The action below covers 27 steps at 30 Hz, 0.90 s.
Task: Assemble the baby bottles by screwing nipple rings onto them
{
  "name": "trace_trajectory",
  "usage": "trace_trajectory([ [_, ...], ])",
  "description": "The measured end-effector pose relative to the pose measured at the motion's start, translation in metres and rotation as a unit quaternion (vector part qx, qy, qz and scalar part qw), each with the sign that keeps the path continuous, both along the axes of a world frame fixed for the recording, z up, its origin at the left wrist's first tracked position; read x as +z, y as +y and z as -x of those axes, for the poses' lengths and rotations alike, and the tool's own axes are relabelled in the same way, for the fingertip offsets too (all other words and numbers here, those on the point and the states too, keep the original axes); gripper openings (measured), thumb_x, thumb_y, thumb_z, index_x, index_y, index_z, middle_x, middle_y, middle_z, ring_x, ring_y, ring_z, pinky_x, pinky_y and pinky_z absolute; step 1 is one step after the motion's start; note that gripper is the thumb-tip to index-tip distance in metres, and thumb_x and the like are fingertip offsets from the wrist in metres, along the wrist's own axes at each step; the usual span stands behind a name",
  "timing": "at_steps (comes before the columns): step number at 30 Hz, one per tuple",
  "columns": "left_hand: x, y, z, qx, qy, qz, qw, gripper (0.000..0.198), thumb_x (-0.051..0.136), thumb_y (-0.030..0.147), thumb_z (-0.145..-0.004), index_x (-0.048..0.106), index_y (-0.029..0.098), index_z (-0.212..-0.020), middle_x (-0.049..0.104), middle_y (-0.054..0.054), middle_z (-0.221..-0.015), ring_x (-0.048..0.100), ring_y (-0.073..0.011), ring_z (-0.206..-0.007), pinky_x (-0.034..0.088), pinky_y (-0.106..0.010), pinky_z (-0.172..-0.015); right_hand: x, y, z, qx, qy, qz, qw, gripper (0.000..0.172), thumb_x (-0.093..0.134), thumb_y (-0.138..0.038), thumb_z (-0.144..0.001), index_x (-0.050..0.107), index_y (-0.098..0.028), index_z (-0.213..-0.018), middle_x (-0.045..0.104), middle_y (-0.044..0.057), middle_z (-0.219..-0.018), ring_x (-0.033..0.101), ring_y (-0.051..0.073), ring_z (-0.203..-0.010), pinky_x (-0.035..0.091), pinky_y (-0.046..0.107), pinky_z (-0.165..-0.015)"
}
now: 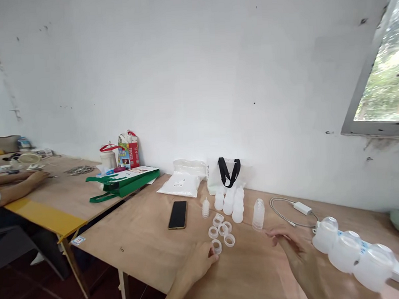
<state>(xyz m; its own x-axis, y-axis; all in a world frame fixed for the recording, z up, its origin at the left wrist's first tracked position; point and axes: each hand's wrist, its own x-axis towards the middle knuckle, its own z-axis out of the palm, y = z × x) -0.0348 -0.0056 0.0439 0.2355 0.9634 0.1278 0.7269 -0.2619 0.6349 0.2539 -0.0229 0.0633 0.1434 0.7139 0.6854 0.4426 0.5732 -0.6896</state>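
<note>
My left hand (199, 262) is low over the table with its fingers curled. Its fingertips are at the near rim of a white plastic ring (217, 247), and the grip is partly hidden. Several more such rings (229, 240) lie just beyond. My right hand (287, 242) is open, fingers stretched to the left, slightly blurred. Nearest to it is an upright stack of clear caps (258, 215). Behind the rings stand a small stack of translucent nipples (205, 208) and rows of frosted white domed parts (238, 207).
On the right are several frosted bottles with clear caps (345, 251) and a white adapter (303, 208) with its cable. A phone (177, 215), a white plastic packet (181, 184) and a black-handled bag (214, 180) lie farther back. A co-worker's arms (24, 187) rest on the left table.
</note>
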Motion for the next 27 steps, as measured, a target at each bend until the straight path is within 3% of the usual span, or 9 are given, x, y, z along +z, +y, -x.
trace_trajectory([
  [3,-0.001,0.006,-0.005,-0.029,-0.02,-0.001,0.999,0.025,0.052,0.027,-0.092,0.065,0.021,-0.071,0.067,0.0,-0.073,0.064,-0.0212,-0.076,0.04,-0.025,-0.068,0.0,-0.009,-0.026,-0.103,-0.041,0.007,0.994,0.025,0.056,-0.046,-0.095,0.074,-0.029,-0.089,0.076,0.008,-0.106,0.071,0.031,-0.101,0.059,0.044,-0.082],
  [5,-0.001,0.009,-0.006,-0.044,-0.033,0.008,0.998,0.029,0.048,0.03,-0.095,0.067,0.021,-0.074,0.069,-0.002,-0.076,0.065,-0.0212,-0.076,0.042,-0.026,-0.069,0.004,-0.016,-0.045,-0.202,-0.077,0.009,0.976,0.03,0.051,-0.05,-0.096,0.073,-0.03,-0.097,0.071,0.008,-0.125,0.063,0.036,-0.122,0.057,0.051,-0.091],
  [8,-0.004,0.013,-0.006,-0.045,-0.052,0.022,0.997,0.026,0.05,0.037,-0.095,0.073,0.025,-0.09,0.073,-0.003,-0.083,0.066,-0.0231,-0.08,0.045,-0.029,-0.073,0.006,-0.025,-0.074,-0.327,-0.151,0.015,0.933,0.044,0.04,-0.054,-0.097,0.068,-0.029,-0.12,0.058,0.01,-0.147,0.051,0.042,-0.137,0.045,0.064,-0.108],
  [10,-0.007,0.015,-0.005,-0.038,-0.061,0.023,0.997,0.025,0.053,0.042,-0.094,0.074,0.029,-0.101,0.073,-0.003,-0.084,0.067,-0.0247,-0.081,0.046,-0.031,-0.075,0.0,-0.026,-0.093,-0.369,-0.186,0.031,0.91,0.056,0.036,-0.057,-0.097,0.061,-0.026,-0.136,0.045,0.013,-0.16,0.044,0.045,-0.144,0.038,0.068,-0.114],
  [13,-0.01,0.016,-0.003,-0.045,-0.064,0.015,0.997,0.027,0.054,0.043,-0.093,0.075,0.031,-0.106,0.072,-0.002,-0.083,0.067,-0.0256,-0.081,0.049,-0.032,-0.075,-0.018,-0.019,-0.116,-0.388,-0.21,0.061,0.896,0.067,0.033,-0.059,-0.098,0.048,-0.022,-0.152,0.028,0.016,-0.168,0.033,0.047,-0.151,0.036,0.067,-0.116],
  [17,-0.009,0.016,-0.002,-0.071,-0.061,0.016,0.995,0.025,0.054,0.043,-0.093,0.075,0.03,-0.099,0.072,-0.002,-0.082,0.066,-0.0246,-0.076,0.049,-0.032,-0.073,-0.046,0.001,-0.135,-0.387,-0.223,0.084,0.891,0.074,0.031,-0.058,-0.098,0.04,-0.016,-0.158,0.021,0.021,-0.169,0.025,0.049,-0.154,0.034,0.068,-0.116],
  [21,-0.004,0.014,0.0,-0.081,-0.037,0.03,0.996,0.023,0.055,0.04,-0.092,0.076,0.03,-0.098,0.073,-0.002,-0.085,0.067,-0.0246,-0.08,0.048,-0.032,-0.073,-0.056,0.01,-0.141,-0.389,-0.236,0.066,0.888,0.075,0.032,-0.057,-0.098,0.04,-0.01,-0.157,0.036,0.026,-0.157,0.027,0.047,-0.153,0.031,0.065,-0.119],
  [27,-0.004,0.014,0.003,-0.09,-0.062,0.035,0.993,0.022,0.059,0.043,-0.09,0.075,0.029,-0.095,0.072,-0.001,-0.081,0.064,-0.0227,-0.078,0.047,-0.032,-0.072,-0.049,0.002,-0.145,-0.43,-0.204,0.013,0.879,0.066,0.043,-0.053,-0.094,0.052,-0.015,-0.148,0.047,0.023,-0.139,0.039,0.045,-0.145,0.038,0.063,-0.115],
])
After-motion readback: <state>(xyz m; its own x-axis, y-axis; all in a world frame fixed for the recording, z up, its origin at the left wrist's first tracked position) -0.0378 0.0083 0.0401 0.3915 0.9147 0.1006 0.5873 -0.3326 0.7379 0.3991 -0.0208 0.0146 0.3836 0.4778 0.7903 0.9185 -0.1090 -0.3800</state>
